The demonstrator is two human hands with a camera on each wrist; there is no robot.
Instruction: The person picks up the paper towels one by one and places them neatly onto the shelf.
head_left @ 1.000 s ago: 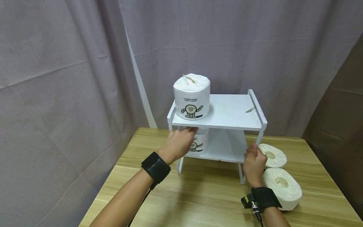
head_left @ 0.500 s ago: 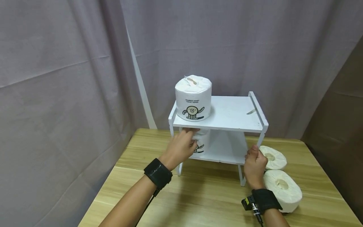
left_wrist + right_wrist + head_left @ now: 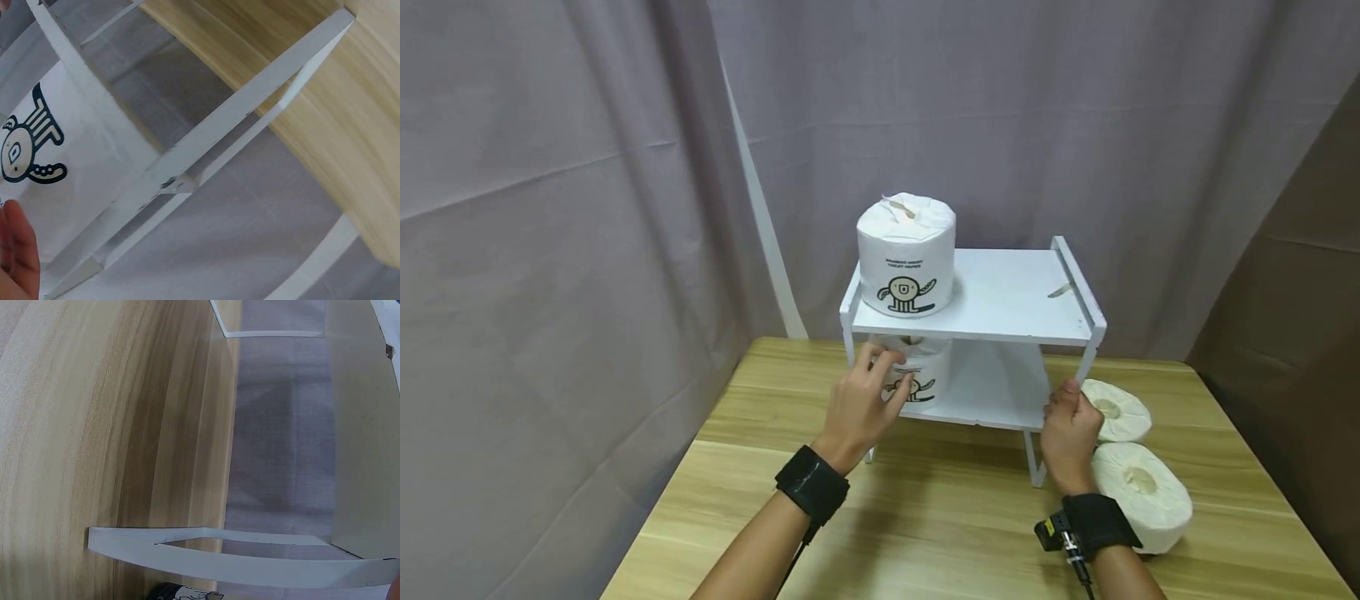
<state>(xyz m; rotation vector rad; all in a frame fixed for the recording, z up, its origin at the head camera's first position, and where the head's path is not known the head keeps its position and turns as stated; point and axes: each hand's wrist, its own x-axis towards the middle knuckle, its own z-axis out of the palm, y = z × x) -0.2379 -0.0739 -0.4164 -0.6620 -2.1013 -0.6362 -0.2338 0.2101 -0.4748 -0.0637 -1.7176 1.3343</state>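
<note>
A white two-tier shelf stands on the wooden table. One wrapped toilet roll with a cartoon print sits at the left of the top tier. A second wrapped roll stands on the lower tier, and its print fills the left wrist view. My left hand is just in front of that lower roll with loosely spread fingers, and I cannot tell whether they touch it. My right hand grips the shelf's front right leg.
Two unwrapped paper rolls lie on the table just right of my right hand. Grey curtains hang behind and to the left. The right wrist view shows a shelf bar over the table top.
My left hand has drawn back toward me from under the top tier, and its fingers have loosened. The right hand keeps its hold on the leg.
</note>
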